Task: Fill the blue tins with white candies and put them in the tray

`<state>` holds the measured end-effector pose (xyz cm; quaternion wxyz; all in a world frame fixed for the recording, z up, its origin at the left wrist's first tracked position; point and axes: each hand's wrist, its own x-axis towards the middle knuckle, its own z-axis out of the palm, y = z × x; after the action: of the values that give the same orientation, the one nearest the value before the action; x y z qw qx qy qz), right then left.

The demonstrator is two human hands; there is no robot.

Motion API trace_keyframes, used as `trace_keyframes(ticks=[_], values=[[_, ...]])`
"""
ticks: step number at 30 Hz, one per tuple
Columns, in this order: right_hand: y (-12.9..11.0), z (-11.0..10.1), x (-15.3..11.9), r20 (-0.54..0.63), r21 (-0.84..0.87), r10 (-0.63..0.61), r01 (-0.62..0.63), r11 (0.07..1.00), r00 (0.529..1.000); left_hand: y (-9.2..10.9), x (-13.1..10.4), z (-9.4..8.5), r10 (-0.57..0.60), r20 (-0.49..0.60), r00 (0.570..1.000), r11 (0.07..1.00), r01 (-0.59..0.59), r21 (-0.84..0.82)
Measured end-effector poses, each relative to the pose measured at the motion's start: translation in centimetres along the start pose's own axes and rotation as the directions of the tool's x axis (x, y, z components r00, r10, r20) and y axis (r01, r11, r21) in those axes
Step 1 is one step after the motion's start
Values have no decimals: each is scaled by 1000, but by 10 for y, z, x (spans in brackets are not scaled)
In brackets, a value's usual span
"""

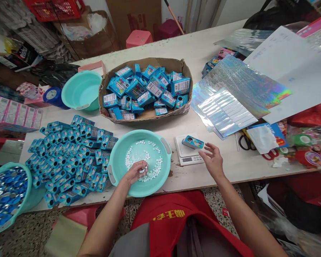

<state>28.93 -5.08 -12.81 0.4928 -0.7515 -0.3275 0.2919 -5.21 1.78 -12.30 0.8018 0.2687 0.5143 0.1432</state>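
White-topped surface (200,50), paint chipped along its near edge, carries a flat white plastic scale (189,154); on that scale lies a glossy blue rectangular printed box (193,142), long axis roughly sideways, sloping slightly down toward the right hand (213,160). That nearer hand is just right of the scale, fingers loosely spread, holding nothing. Left of the scale, inside a smooth round mint-green plastic basin (117,159), the left hand (134,174) curls around small white rounded pellets (158,165).
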Motion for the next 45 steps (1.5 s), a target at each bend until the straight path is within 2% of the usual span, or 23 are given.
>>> trace_keyframes(ticks=[4,6,8,10,12,14,16,18,20,22,26,28,31,34,36,38,41,45], values=[[-13,16,21,58,-57,-106,109,992,993,11,10,26,-11,-164,986,981,-21,-193],[-28,20,22,94,-68,-151,158,985,984,23,10,43,13,-232,973,950,-85,-302],[-51,21,13,115,-71,-260,269,961,959,41,2,63,94,-250,964,893,-193,-407],[-77,22,-5,159,-77,-388,403,912,908,63,-13,84,215,-255,943,832,-314,-458],[-100,28,-25,253,-71,-457,487,870,853,84,-29,105,340,-292,894,784,-441,-437],[-113,39,-43,347,-38,-492,536,843,798,98,-40,123,460,-366,809,732,-579,-360],[-116,53,-56,406,-10,-514,566,824,756,102,-44,134,548,-431,716,684,-681,-261],[-113,64,-63,430,-3,-519,576,817,739,99,-41,138,592,-476,650,660,-730,-176],[-108,71,-65,446,-9,-506,569,822,738,92,-37,137,604,-506,615,657,-744,-121],[-105,75,-66,449,-15,-490,555,832,747,87,-35,136,599,-530,600,657,-747,-103],[-107,75,-67,442,-18,-474,536,844,762,87,-37,136,570,-524,634,675,-724,-143],[-110,70,-66,432,-4,-455,506,862,778,91,-40,134,581,-531,617,660,-739,-136],[-106,53,-55,359,5,-370,394,919,857,95,-42,119,602,-567,562,644,-762,-71],[-87,30,-29,183,-48,-206,218,975,961,86,-37,90,557,-620,553,695,-719,-17],[-66,18,-8,94,-70,-128,135,988,987,73,-31,71,506,-664,550,740,-672,8],[-43,13,10,86,-65,-94,100,993,992,58,-26,58,454,-690,563,786,-619,12],[-18,15,22,106,-12,-56,58,998,993,39,-20,49,386,-687,616,839,-545,-17],[-10,14,13,61,91,-92,87,992,994,26,-18,47,349,-664,661,866,-498,-40]])
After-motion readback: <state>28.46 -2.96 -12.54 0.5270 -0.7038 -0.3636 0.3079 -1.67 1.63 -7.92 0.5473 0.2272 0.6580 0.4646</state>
